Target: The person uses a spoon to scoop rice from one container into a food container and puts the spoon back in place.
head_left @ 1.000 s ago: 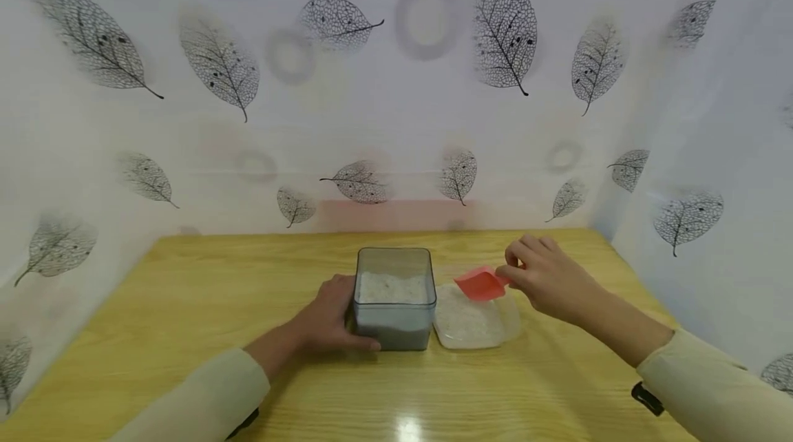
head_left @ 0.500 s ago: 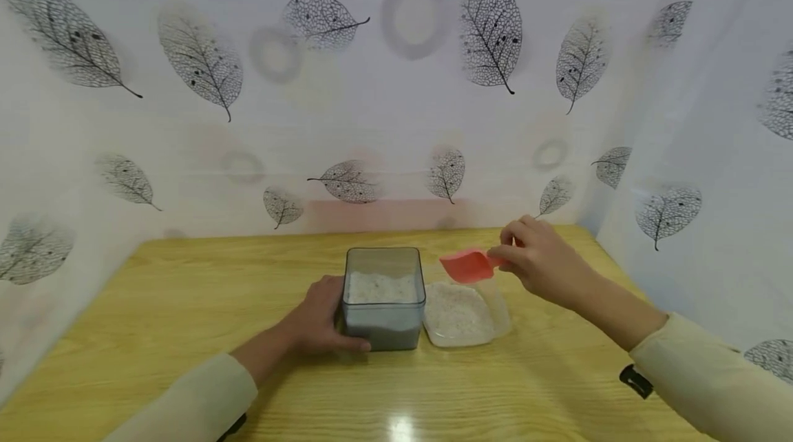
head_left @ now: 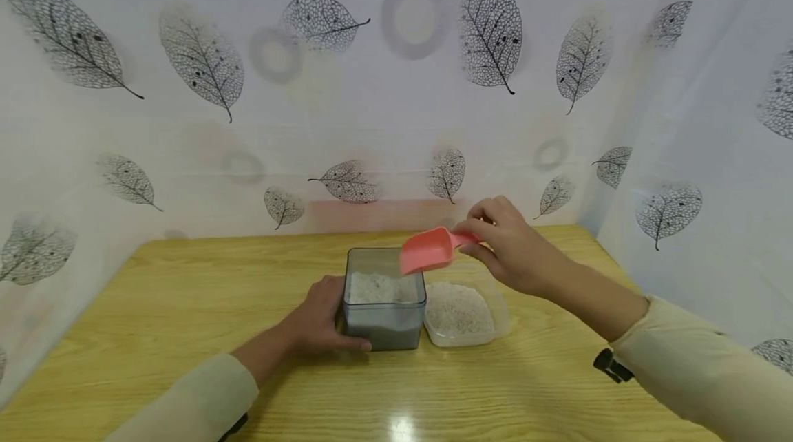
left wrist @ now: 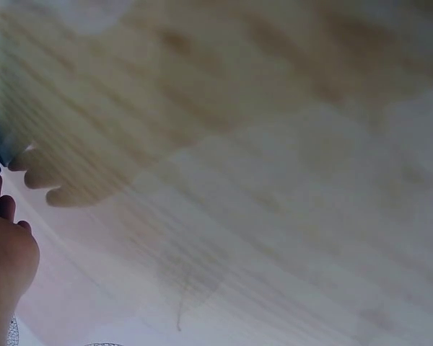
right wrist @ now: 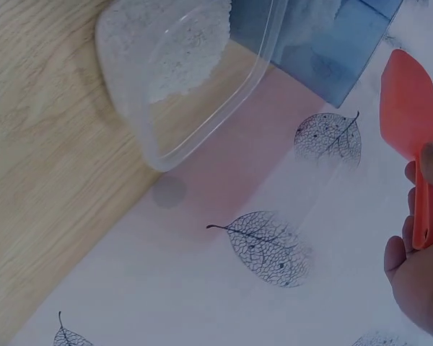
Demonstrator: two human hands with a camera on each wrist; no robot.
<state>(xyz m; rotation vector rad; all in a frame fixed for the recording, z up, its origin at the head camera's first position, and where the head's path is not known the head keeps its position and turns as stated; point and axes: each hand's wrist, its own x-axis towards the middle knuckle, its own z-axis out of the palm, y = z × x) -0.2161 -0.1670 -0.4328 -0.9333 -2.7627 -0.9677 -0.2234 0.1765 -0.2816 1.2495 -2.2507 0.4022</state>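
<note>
A red plastic scoop [head_left: 427, 250] is pinched by its handle in my right hand [head_left: 514, 246]. Its bowl overlaps the back right rim of a tinted grey square container [head_left: 384, 328], tilted with its front edge low; in the head view no grains show in it. White rice-like grains [head_left: 378, 288] partly fill that container. My left hand [head_left: 322, 321] grips the container's left side, thumb along the front and fingers toward the back. Just to the right stands a clear, shallow plastic box [head_left: 461, 340] with a heap of the same grains [head_left: 458, 308].
Both containers stand on a wood-grain table [head_left: 204, 304]. A white sheet printed with leaves [head_left: 347, 111] hangs behind the table and along its sides. In the right wrist view, the clear box's rim [right wrist: 159, 162] lies near the table's back edge.
My right hand has lifted the scoop from the clear box and carried it left to the grey container. The left hand keeps its grip. The head view has shifted slightly right.
</note>
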